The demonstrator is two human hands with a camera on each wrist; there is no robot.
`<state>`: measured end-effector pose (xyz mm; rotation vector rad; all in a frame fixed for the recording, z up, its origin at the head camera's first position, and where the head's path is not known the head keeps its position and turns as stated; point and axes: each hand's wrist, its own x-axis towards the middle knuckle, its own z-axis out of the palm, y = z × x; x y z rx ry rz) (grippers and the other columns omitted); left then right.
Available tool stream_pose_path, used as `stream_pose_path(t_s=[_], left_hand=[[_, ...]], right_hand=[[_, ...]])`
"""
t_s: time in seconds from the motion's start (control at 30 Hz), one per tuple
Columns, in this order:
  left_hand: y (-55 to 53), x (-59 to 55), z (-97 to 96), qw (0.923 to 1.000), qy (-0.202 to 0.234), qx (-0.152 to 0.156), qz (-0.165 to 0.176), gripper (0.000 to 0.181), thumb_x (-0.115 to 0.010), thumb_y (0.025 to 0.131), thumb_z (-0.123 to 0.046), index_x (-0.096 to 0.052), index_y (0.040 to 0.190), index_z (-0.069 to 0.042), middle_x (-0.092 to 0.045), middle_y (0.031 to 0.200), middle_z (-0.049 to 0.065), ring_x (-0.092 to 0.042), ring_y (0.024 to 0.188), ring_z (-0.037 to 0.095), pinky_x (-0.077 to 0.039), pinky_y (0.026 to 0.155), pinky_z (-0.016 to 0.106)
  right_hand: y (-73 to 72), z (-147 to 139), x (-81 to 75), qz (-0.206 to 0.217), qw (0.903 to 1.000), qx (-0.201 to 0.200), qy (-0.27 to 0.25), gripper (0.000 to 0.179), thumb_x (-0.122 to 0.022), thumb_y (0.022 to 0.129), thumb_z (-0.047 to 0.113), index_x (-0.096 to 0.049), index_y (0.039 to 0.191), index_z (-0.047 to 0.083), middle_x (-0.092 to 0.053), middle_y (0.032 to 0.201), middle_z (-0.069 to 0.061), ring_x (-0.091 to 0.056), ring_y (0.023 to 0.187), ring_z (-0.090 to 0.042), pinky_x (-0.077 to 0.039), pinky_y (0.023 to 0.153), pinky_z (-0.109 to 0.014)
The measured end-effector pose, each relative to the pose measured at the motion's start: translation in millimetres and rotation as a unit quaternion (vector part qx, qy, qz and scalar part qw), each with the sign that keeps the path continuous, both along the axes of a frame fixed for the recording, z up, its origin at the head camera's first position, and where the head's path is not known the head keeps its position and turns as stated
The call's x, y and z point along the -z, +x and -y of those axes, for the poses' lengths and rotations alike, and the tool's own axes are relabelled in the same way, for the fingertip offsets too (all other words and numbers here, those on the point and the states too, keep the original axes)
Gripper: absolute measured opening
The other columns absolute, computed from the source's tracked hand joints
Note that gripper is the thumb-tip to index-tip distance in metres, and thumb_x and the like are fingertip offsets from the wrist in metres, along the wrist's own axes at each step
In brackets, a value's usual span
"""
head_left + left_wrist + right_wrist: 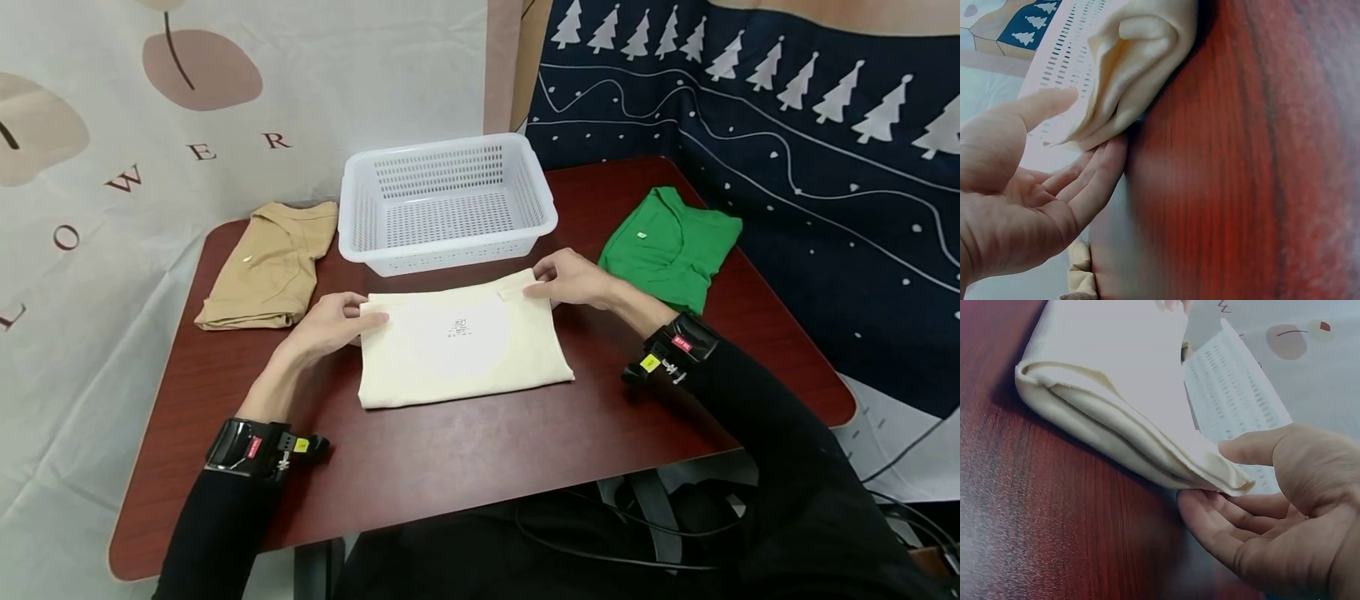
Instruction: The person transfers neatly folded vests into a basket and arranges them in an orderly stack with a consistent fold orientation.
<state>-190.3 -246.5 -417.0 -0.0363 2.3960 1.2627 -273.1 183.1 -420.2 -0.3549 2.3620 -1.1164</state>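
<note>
A cream T-shirt (pixel 480 358), folded into a flat rectangle with a small printed label on top, lies in the middle of the table. My left hand (pixel 333 323) holds its upper left corner, thumb above and fingers underneath. At the upper right corner my right hand (pixel 573 279) pinches the fabric in the same way, the fingers partly hidden. Stacked fold layers of the shirt (pixel 1116 428) show along its side in the right wrist view. In the left wrist view, the fingers (pixel 1094 181) reach beneath the rolled edge.
Behind the shirt stands a white perforated basket (pixel 450 250), with nothing visible inside. A folded tan shirt (pixel 273 267) lies at the left and a folded green shirt (pixel 675 246) at the right. All rest on the reddish-brown table (pixel 450 467), with hanging cloths behind it.
</note>
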Motion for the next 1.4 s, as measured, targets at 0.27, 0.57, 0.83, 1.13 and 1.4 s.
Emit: stream_pose_path(t_s=[0.27,0.57,0.83,1.13,1.4], left_hand=[[5.5,2.2,0.9,0.9980,0.040,0.012,0.046,0.058,-0.080,0.107,-0.033,-0.061,0.144,0.008,-0.083,0.115,0.013,-0.082,0.094,0.014,-0.072,0.087,0.037],[10.8,1.1,3.5,0.9966,0.047,0.014,0.066,0.068,-0.087,0.101,-0.024,-0.056,0.151,0.010,-0.081,0.121,0.012,-0.078,0.100,0.010,-0.066,0.091,0.027],[12.1,-2.1,3.5,0.9973,0.035,0.007,0.064,0.066,-0.087,0.101,-0.024,-0.058,0.149,0.011,-0.081,0.110,0.004,-0.076,0.096,0.008,-0.064,0.089,0.025],[15.7,-4.0,7.8,0.9964,0.025,0.029,0.076,0.060,-0.086,0.102,-0.028,-0.065,0.145,0.008,-0.084,0.113,0.005,-0.080,0.101,0.018,-0.071,0.097,0.049],[19.0,-1.9,4.8,0.9942,0.057,0.035,0.085,0.054,-0.079,0.107,-0.024,-0.057,0.146,0.007,-0.083,0.114,0.009,-0.082,0.102,0.018,-0.071,0.096,0.046]], right_hand=[[8.9,-3.9,-2.6,0.059,0.9981,-0.007,-0.013,0.065,-0.079,0.106,0.021,-0.054,0.154,-0.015,-0.071,0.141,-0.032,-0.084,0.097,-0.023,-0.072,0.090,-0.041],[15.3,-4.0,-0.7,0.038,0.9984,-0.041,-0.006,0.055,-0.088,0.098,0.020,-0.069,0.141,-0.010,-0.084,0.114,-0.018,-0.080,0.086,-0.017,-0.070,0.081,-0.035],[15.7,-5.1,-0.4,0.030,0.9990,-0.033,0.004,0.044,-0.088,0.098,0.021,-0.077,0.134,-0.002,-0.085,0.109,-0.012,-0.080,0.084,-0.018,-0.067,0.081,-0.032],[16.4,-5.5,-0.5,0.019,0.9986,-0.049,-0.003,0.035,-0.085,0.101,0.020,-0.077,0.128,0.000,-0.082,0.104,-0.011,-0.077,0.084,-0.019,-0.066,0.080,-0.033],[18.4,-6.6,5.1,0.038,0.9951,-0.069,-0.061,0.033,-0.070,0.112,0.016,-0.065,0.138,-0.002,-0.080,0.121,-0.019,-0.082,0.094,-0.022,-0.071,0.082,-0.039]])
